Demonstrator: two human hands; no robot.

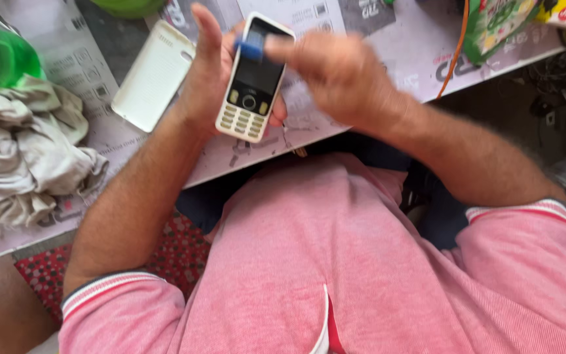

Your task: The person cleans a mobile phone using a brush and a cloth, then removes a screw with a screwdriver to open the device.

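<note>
Left hand (207,78) grips the phone (251,82) above the table (375,39) — right fingers (296,49) pinch a blue pad (251,49) on its screen — wiping step, I judge; next needs light, even strokes.

My left hand (207,78) cradles a white keypad phone (251,82), screen up. My right hand (335,72) presses a small blue piece (251,48) against its screen. White back cover (154,74) on the table (394,59) at 9 o'clock of phone; grey rag (24,151) further left.
</note>
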